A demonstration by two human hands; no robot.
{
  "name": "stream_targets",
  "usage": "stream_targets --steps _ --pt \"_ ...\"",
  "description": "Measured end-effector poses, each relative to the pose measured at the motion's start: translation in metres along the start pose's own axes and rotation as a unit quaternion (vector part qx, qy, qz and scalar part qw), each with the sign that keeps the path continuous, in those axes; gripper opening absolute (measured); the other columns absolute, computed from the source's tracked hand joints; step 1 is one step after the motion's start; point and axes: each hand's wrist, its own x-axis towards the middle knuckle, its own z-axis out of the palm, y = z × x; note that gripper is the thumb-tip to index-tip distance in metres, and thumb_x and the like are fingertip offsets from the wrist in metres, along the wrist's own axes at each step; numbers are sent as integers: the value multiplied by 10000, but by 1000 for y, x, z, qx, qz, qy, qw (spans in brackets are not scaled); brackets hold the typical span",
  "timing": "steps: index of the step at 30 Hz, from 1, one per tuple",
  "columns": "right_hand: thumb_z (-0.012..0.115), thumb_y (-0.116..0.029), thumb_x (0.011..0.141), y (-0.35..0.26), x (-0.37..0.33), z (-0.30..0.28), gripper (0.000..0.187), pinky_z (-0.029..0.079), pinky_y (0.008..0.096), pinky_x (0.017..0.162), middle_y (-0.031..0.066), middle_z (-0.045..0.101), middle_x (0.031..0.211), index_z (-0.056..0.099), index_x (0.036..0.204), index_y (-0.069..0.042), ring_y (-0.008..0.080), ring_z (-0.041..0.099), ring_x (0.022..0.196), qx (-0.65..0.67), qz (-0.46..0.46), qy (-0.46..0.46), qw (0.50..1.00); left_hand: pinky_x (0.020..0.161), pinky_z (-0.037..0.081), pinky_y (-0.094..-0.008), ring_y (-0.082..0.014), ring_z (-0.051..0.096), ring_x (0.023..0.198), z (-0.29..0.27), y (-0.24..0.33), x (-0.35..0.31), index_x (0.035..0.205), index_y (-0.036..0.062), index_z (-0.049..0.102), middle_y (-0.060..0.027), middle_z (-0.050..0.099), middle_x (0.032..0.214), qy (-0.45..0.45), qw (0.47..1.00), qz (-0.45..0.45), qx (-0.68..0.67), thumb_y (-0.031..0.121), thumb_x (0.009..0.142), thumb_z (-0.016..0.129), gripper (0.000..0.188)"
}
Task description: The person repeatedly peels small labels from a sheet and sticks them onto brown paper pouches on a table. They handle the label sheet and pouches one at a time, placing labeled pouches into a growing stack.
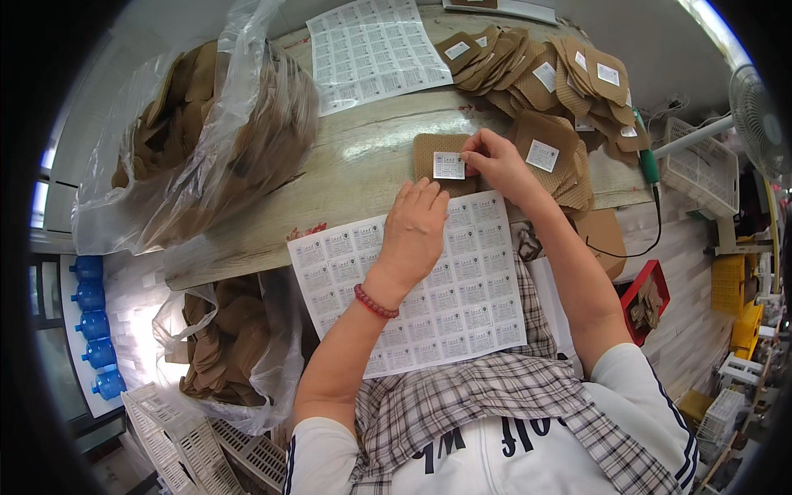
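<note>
A brown textured pad [425, 147] with rounded corners lies on the table in front of me. At its middle is a small white printed label [449, 166]. My right hand [499, 165] pinches the label's right edge between thumb and forefinger. With fingers stretched out, my left hand [417, 231] rests at the pad's lower edge, over a large sheet of labels [483, 289]. That sheet hangs from the table's near edge down over my lap. Just right of the pad, beside my right hand, is a stack of labelled brown pads [542, 157].
More labelled pads [540, 74] are heaped at the back right, near a green-handled tool [648, 167] with a black cord. A second label sheet [375, 54] lies at the back. Plastic bags of brown pieces stand on the table [272, 124] and below it [235, 346].
</note>
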Motion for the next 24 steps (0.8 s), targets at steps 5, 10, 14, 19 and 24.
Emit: stream_targets --steps 5,10,14,19,24 --pt "628 -65 902 -2 9 -2 101 496 260 635 27 607 775 564 899 13 97 579 695 -8 8 -4 1000 1029 432 -475 -392 558 1138 10 -2 -2 1105 -68 613 -217 604 1165 -17 1000 -6 -1 -8 837 599 274" --pt "636 -75 897 -6 15 -4 110 498 259 633 26 611 780 569 901 12 92 579 689 -37 29 -19 999 1024 443 -465 -381 564 1141 11 -2 0 1104 -67 612 -216 608 1162 -13 1000 -8 6 -11 841 588 270" --pt "641 -78 889 -4 21 -8 107 497 259 629 27 613 784 578 906 8 90 577 684 -33 42 -39 998 1021 445 -463 -380 568 1137 11 -1 1 1103 -67 613 -219 610 1158 -13 1000 -11 8 -10 842 586 268" --pt "630 -74 915 -12 24 -6 97 476 230 629 -1 581 794 560 906 -8 71 546 691 -57 53 -54 996 1016 446 -465 -384 571 1130 12 -2 2 1097 -70 610 -224 609 1153 -11 1000 -9 12 -4 836 596 270" --pt "634 -73 910 -14 23 -5 96 472 228 621 -3 581 795 564 904 -8 68 535 683 -60 49 -50 996 1011 447 -471 -385 572 1127 13 -2 1 1096 -70 605 -225 606 1152 -10 1000 -9 14 -3 828 604 277"
